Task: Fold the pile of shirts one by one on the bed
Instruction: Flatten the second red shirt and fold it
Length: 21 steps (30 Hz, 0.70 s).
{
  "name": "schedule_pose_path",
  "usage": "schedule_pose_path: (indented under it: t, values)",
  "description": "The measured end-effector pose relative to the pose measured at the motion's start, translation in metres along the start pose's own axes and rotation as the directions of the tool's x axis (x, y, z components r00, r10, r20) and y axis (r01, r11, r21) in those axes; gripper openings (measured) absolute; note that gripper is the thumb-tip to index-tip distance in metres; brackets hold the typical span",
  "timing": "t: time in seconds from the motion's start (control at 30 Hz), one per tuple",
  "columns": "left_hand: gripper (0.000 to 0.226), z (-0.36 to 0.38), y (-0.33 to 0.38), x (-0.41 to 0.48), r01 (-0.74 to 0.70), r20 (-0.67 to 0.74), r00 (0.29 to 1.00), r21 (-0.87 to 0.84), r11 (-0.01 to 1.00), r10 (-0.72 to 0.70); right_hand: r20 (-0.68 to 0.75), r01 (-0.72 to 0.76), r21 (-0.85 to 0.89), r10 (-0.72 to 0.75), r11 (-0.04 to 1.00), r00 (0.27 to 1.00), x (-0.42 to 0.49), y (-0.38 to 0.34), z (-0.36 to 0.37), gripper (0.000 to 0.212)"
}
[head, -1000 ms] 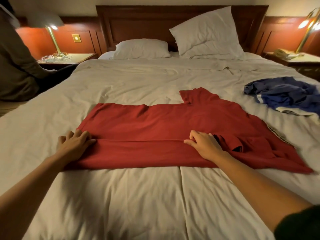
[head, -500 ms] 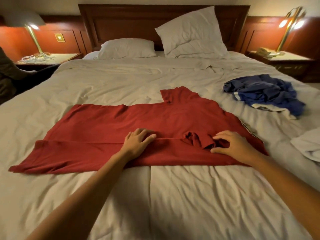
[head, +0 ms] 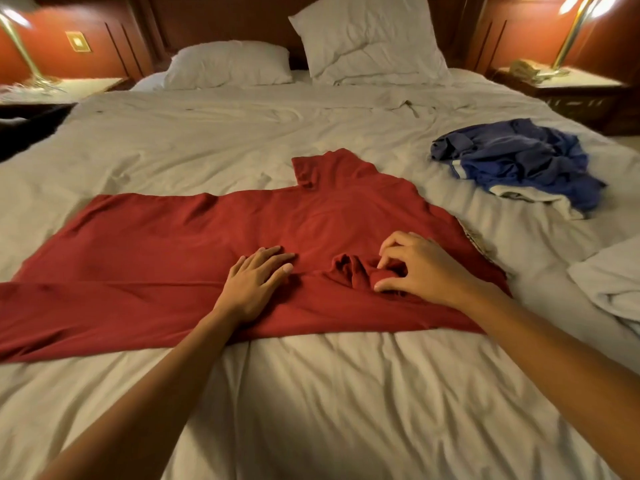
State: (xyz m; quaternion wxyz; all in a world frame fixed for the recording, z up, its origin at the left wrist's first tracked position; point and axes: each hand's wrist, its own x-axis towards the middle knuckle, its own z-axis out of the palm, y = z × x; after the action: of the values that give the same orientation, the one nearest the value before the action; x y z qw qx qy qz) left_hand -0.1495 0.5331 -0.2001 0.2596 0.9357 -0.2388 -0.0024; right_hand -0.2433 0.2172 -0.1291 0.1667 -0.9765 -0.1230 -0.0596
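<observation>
A red shirt (head: 166, 251) lies spread sideways on the white bed (head: 311, 393), its near long edge folded over. My left hand (head: 254, 284) lies flat on the shirt's middle, fingers straight, pressing the fold. My right hand (head: 420, 268) is just to the right of it, thumb and fingers pinching a bunched red sleeve. A crumpled blue shirt (head: 519, 161) with white trim lies apart at the right side of the bed.
Two white pillows (head: 367, 39) lean at the wooden headboard. Nightstands with brass lamps stand on the left (head: 52, 88) and on the right (head: 561, 81) of the bed. A white cloth (head: 613, 282) lies at the right edge.
My left hand slid from the shirt's left end to its middle. My right hand moved right onto the bunched sleeve and now pinches it. The view shifted to the right.
</observation>
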Motion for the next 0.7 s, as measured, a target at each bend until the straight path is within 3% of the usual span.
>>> schedule_pose_path:
  t: [0.1, 0.17, 0.27, 0.33, 0.47, 0.57, 0.7]
  values:
    - [0.076, 0.001, -0.001, 0.001, -0.005, -0.008, 1.000, 0.014, 1.000, 0.005, 0.050, -0.057, 0.228, 0.047, 0.972, 0.998, 0.013, 0.007, -0.019, 0.015]
    - [0.069, 0.002, -0.002, 0.000, -0.006, -0.012, 1.000, 0.017, 1.000, 0.006, 0.085, -0.124, 0.228, 0.107, 0.966, 0.991, 0.037, 0.017, -0.030, 0.009]
    - [0.068, 0.001, -0.001, -0.001, 0.001, -0.008, 1.000, 0.010, 1.000, -0.001, -0.082, -0.167, 0.226, 0.190, 0.960, 0.978, 0.078, 0.027, -0.032, 0.007]
    - [0.068, 0.001, 0.000, -0.001, -0.001, -0.006, 1.000, 0.010, 1.000, 0.001, -0.230, -0.234, 0.218, 0.283, 0.947, 0.931, 0.090, 0.024, -0.032, 0.024]
    - [0.068, 0.002, -0.002, 0.000, 0.003, -0.003, 1.000, 0.010, 1.000, -0.003, -0.354, -0.297, 0.187, 0.347, 0.936, 0.869, 0.047, 0.012, -0.021, 0.046]
    - [0.069, 0.002, -0.001, 0.000, 0.003, -0.001, 1.000, 0.019, 1.000, -0.003, -0.298, -0.426, 0.242, 0.485, 0.871, 0.822, -0.012, 0.021, -0.009, 0.065]
    - [0.070, 0.000, 0.002, -0.001, 0.002, -0.005, 1.000, 0.033, 0.999, -0.002, -0.068, -0.549, 0.222, 0.575, 0.806, 0.816, -0.067, 0.026, -0.009, 0.084]
